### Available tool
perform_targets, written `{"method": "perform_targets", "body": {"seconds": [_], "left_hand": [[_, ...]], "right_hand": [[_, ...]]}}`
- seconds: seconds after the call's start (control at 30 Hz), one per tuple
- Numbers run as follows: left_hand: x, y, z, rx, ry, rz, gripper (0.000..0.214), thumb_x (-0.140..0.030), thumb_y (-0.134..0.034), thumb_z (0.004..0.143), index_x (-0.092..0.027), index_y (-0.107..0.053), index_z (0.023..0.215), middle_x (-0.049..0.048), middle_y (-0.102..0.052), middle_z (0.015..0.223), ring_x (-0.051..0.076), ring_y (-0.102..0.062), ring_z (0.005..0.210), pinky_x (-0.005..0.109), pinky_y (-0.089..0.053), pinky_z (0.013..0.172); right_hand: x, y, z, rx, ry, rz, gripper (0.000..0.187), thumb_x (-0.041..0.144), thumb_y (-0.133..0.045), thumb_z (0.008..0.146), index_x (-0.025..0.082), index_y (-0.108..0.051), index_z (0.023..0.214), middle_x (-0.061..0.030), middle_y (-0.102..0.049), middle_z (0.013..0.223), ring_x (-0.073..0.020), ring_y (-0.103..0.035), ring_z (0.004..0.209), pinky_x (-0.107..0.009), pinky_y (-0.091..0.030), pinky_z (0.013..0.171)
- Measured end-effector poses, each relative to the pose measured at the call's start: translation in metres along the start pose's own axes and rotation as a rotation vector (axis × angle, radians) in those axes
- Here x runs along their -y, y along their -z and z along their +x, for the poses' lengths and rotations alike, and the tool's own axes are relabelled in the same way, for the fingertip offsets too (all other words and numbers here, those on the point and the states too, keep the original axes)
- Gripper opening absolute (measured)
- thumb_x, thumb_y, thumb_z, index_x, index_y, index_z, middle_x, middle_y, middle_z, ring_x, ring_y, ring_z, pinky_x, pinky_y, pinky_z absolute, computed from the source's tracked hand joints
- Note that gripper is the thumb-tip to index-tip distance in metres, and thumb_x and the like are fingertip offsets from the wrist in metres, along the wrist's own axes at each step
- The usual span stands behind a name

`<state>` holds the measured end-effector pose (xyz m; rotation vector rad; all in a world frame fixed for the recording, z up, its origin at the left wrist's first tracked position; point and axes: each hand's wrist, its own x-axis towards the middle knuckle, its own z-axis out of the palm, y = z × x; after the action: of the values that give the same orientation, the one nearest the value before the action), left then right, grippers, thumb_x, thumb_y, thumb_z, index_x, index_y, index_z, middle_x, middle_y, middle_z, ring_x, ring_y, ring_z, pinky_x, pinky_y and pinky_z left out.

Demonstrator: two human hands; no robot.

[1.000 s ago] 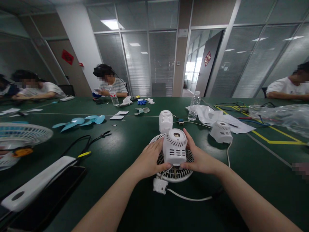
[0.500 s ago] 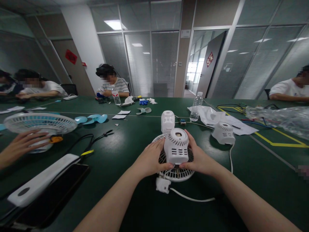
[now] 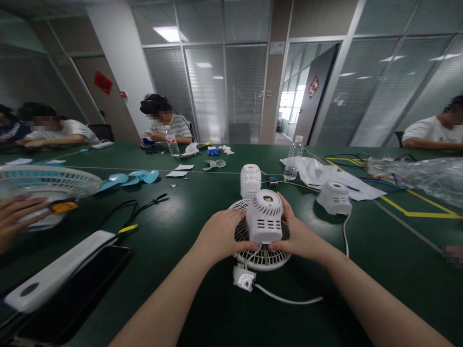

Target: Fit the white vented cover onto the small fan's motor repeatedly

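Observation:
Between my two hands is a white vented fan motor housing, resting over a round white fan grille that lies on the table. My left hand is curved round the housing's left side, its thumb at the lower front edge. From the right, my right hand clasps the other side, thumb also low in front. A white plug-like piece with a white cable lies just before the grille. Right behind stands a second white motor housing.
Another motor housing sits to the right near crumpled white paper and a water bottle. At left are a power bank-like white bar, a phone, blue fan blades and a co-worker's hand holding a fan.
The co-worker's fan and hand at the left have shifted further left. My left fingers have moved slightly on the housing, which stays nearly in place.

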<state>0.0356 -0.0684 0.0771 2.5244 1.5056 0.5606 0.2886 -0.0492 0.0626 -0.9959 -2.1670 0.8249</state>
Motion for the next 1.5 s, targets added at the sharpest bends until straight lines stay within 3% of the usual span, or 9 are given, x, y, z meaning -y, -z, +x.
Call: {"method": "perform_targets", "body": {"seconds": [0.43,0.7,0.83,1.07,1.23,1.37,1.5], "left_hand": [[0.005,0.001,-0.001,0.083,-0.023,-0.045,0.08,-0.07,-0.063,0.075,-0.026,-0.049,0.141,0.0072,-0.044,0.152,0.035,-0.041,0.139,0.054,-0.034,0.113],[0.01,-0.001,0.002,0.076,-0.062,0.011,0.07,-0.062,-0.064,0.081,-0.021,-0.055,0.137,0.0081,-0.052,0.146,0.029,-0.047,0.136,0.045,-0.037,0.114],[0.009,-0.001,0.002,0.04,-0.07,0.048,0.065,-0.06,-0.066,0.08,-0.023,-0.059,0.133,0.0065,-0.056,0.143,0.028,-0.049,0.133,0.045,-0.04,0.112],[0.016,-0.002,0.003,-0.032,-0.11,0.066,0.023,-0.039,-0.062,0.09,-0.031,-0.072,0.11,-0.0022,-0.064,0.133,0.022,-0.057,0.124,0.041,-0.044,0.107],[0.032,-0.014,0.007,-0.203,0.034,-0.032,0.027,-0.035,-0.053,0.095,-0.028,-0.069,0.116,-0.0003,-0.068,0.127,0.021,-0.06,0.118,0.04,-0.046,0.104],[0.051,-0.034,0.014,-0.248,0.141,-0.183,0.027,-0.034,-0.05,0.094,-0.028,-0.069,0.113,-0.0021,-0.069,0.124,0.019,-0.061,0.116,0.033,-0.045,0.106],[0.073,-0.051,0.019,-0.278,0.24,-0.254,0.036,-0.04,-0.042,0.096,-0.024,-0.068,0.116,0.0023,-0.07,0.121,0.021,-0.065,0.11,0.034,-0.05,0.1]], "right_hand": [[0.001,0.0,-0.002,0.038,-0.033,0.021,0.139,0.035,-0.086,0.066,0.031,0.022,0.152,-0.0162,-0.031,0.158,-0.0353,-0.039,0.14,-0.058,-0.026,0.116],[-0.001,0.0,-0.001,0.035,-0.025,0.019,0.14,0.031,-0.087,0.064,0.031,0.021,0.152,-0.0152,-0.028,0.159,-0.0357,-0.036,0.142,-0.058,-0.023,0.116],[-0.001,0.0,-0.001,0.034,-0.02,0.026,0.14,0.033,-0.088,0.063,0.033,0.021,0.152,-0.0131,-0.03,0.158,-0.0353,-0.038,0.141,-0.057,-0.025,0.116],[-0.005,-0.002,-0.002,0.05,-0.011,0.036,0.143,0.041,-0.088,0.063,0.032,0.024,0.151,-0.0134,-0.026,0.16,-0.0365,-0.033,0.143,-0.059,-0.022,0.117],[-0.011,-0.007,-0.003,0.015,-0.014,0.04,0.148,0.046,-0.089,0.058,0.032,0.025,0.151,-0.0134,-0.019,0.163,-0.0385,-0.025,0.147,-0.061,-0.015,0.118],[-0.013,-0.006,-0.004,0.001,0.006,0.075,0.145,0.043,-0.089,0.059,0.034,0.021,0.152,-0.0115,-0.018,0.163,-0.0369,-0.022,0.148,-0.06,-0.012,0.119],[-0.013,-0.006,-0.006,-0.004,0.05,0.137,0.143,0.04,-0.089,0.061,0.032,0.02,0.153,-0.0112,-0.016,0.163,-0.0338,-0.02,0.149,-0.056,-0.011,0.12]]}}
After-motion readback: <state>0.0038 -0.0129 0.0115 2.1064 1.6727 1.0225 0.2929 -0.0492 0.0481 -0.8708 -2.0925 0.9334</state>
